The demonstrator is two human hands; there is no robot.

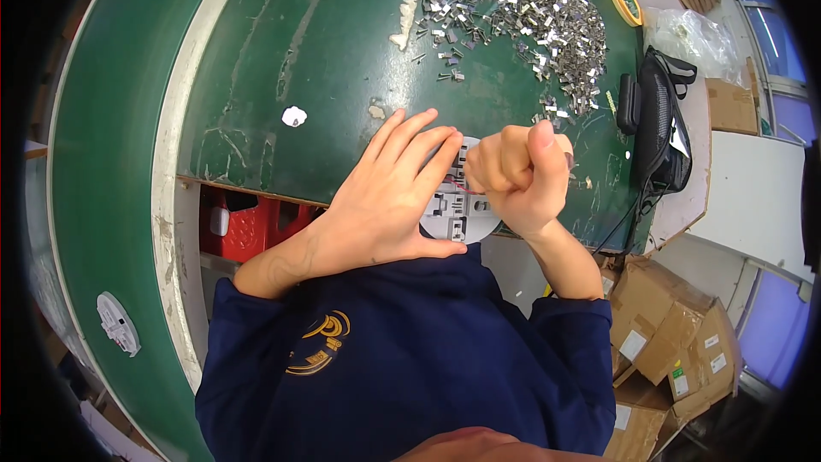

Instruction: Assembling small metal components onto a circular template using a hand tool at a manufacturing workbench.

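Observation:
A round white plastic housing with moulded slots and small dark fittings lies at the table's near edge, in front of my body. My left hand is open against its left side, fingers spread and thumb along the near rim. Over the housing's right part, my right hand is closed in a fist, thumb on top. Whatever it grips, if anything, is hidden by the fingers. A little red shows on the housing between the hands. Both hands cover parts of it.
A heap of small metal-and-black pieces spreads across the far table. To the right are a yellow tape roll, a black bag and cardboard boxes. Another white housing lies on the left green surface. A red stool stands below.

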